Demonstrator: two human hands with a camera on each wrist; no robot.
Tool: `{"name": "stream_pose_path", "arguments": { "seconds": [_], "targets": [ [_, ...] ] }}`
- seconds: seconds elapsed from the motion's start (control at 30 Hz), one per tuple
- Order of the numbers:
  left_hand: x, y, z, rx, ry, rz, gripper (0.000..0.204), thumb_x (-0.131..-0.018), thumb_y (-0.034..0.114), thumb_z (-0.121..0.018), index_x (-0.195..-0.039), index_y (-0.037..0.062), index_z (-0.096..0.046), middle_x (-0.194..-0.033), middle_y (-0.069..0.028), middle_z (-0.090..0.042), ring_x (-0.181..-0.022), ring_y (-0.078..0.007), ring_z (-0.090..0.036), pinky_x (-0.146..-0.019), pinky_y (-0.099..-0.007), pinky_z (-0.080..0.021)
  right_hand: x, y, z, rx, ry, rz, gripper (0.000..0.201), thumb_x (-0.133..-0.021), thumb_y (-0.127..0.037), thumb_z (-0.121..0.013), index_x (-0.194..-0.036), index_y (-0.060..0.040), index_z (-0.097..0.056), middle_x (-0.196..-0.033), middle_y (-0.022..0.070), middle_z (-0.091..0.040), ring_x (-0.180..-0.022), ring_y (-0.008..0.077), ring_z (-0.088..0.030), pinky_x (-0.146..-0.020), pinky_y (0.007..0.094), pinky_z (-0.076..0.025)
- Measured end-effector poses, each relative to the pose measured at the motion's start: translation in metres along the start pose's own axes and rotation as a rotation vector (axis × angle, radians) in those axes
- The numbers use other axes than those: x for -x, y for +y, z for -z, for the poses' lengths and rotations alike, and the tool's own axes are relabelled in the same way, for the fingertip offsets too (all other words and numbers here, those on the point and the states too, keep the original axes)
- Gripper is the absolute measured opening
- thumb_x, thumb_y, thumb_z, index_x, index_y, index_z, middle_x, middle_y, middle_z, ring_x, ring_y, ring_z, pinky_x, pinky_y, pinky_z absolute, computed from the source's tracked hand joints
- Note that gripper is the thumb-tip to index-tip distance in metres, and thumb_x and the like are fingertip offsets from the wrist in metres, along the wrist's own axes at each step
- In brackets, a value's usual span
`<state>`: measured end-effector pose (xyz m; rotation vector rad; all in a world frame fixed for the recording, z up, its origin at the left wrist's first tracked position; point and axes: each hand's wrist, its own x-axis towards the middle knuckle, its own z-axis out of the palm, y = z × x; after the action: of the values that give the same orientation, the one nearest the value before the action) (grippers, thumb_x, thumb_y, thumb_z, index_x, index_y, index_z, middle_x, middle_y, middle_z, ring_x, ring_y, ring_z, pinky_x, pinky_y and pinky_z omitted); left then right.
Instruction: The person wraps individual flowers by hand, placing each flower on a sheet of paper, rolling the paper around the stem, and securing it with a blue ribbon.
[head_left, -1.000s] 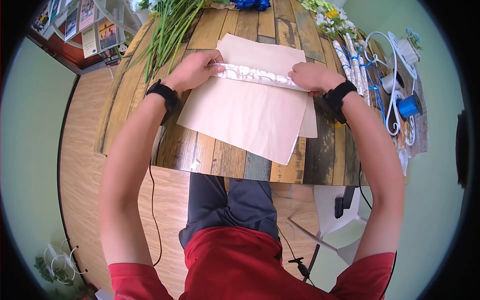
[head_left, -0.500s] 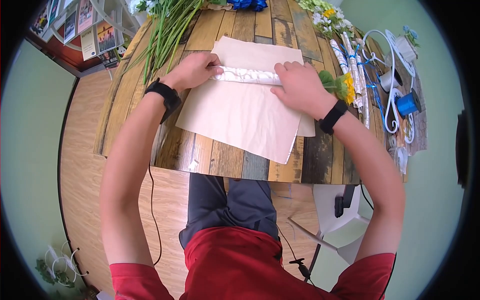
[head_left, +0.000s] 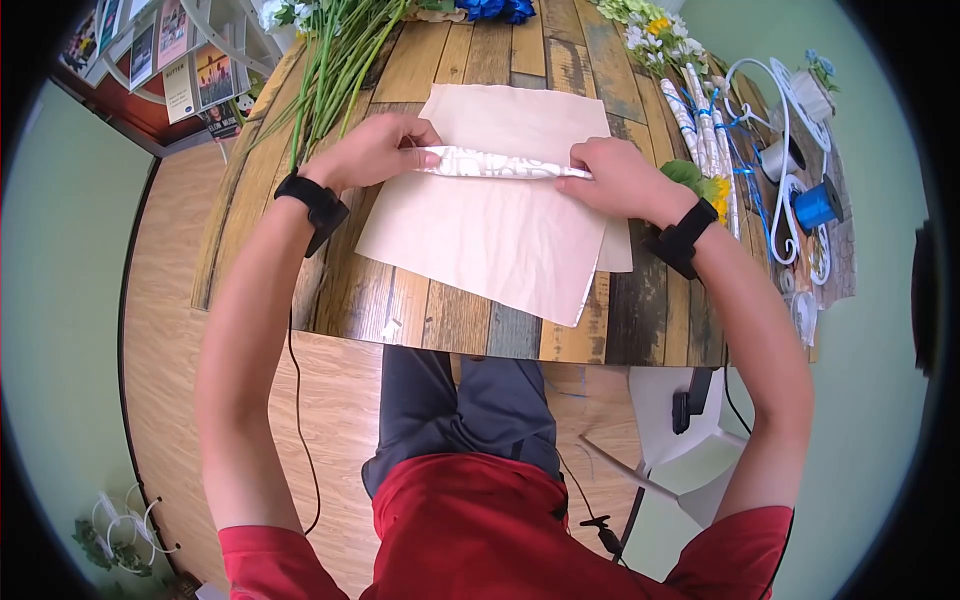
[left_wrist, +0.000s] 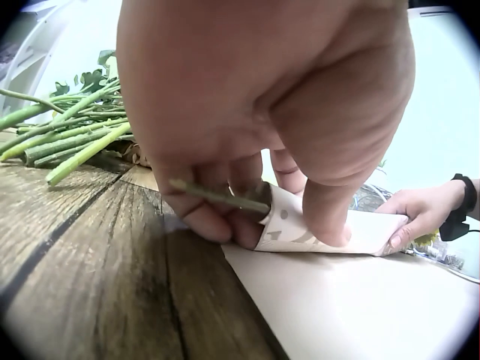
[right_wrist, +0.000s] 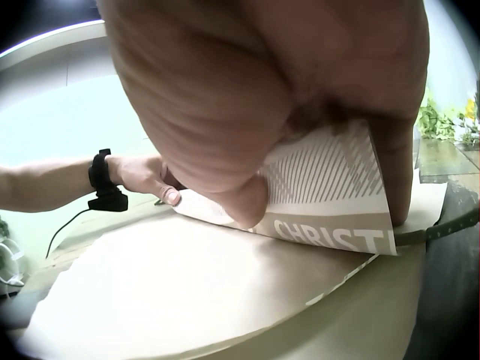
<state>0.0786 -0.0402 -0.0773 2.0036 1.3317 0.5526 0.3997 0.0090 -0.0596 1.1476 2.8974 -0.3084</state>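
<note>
A patterned white paper roll (head_left: 495, 164) lies across pale wrapping paper (head_left: 490, 235) on the wooden table. The left hand (head_left: 385, 150) grips the roll's left end, its thumb on the near side; in the left wrist view a green stem (left_wrist: 217, 196) sticks out of that end. The right hand (head_left: 625, 178) pinches the right end, where printed lettering shows on the roll (right_wrist: 322, 233) and a stem (right_wrist: 450, 226) comes out. Beyond the right hand is a yellow flower (head_left: 720, 195) with a green leaf, partly hidden by that hand in the head view.
Long green stems (head_left: 330, 85) lie at the back left, with blue flowers (head_left: 495, 9) behind. Wrapped rolls (head_left: 700, 125), a blue ribbon spool (head_left: 817, 207) and a white curled metal stand (head_left: 783, 225) are at the right. A second pale sheet (head_left: 515, 108) lies under the roll.
The right hand went from the roll's end to its middle, spread over it, then back to its right end. Roll and hands are slightly nearer the body, and the yellow flower has come into view.
</note>
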Motion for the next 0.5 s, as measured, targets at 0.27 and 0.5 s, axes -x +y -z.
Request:
{"name": "stream_pose_path", "arguments": {
  "seconds": [0.27, 0.5],
  "targets": [
    [-0.007, 0.0, -0.014, -0.168, 0.107, 0.05, 0.013, -0.094, 0.015, -0.063, -0.098, 0.003, -0.066, -0.089, -0.0098, -0.065, -0.079, -0.0193, -0.06, -0.072, -0.0304, -0.047, 0.003, -0.008, 0.002, 0.039, -0.121, -0.072, 0.051, -0.094, -0.044, -0.051, -0.094, 0.0027, -0.072, -0.096, 0.0228, -0.06, -0.096, 0.0381, -0.054, -0.086, 0.0447, -0.045],
    [0.002, -0.001, -0.006, -0.056, 0.139, 0.141, 0.016, -0.096, 0.012, -0.059, -0.108, 0.0044, -0.065, -0.1, -0.0054, -0.067, -0.091, -0.0143, -0.06, -0.08, -0.0296, -0.048, 0.006, -0.002, -0.005, 0.027, -0.126, -0.045, 0.048, -0.097, -0.037, -0.047, -0.09, 0.0031, -0.072, -0.098, 0.0214, -0.058, -0.098, 0.0371, -0.05, -0.089, 0.0442, -0.042]
  ]
}}
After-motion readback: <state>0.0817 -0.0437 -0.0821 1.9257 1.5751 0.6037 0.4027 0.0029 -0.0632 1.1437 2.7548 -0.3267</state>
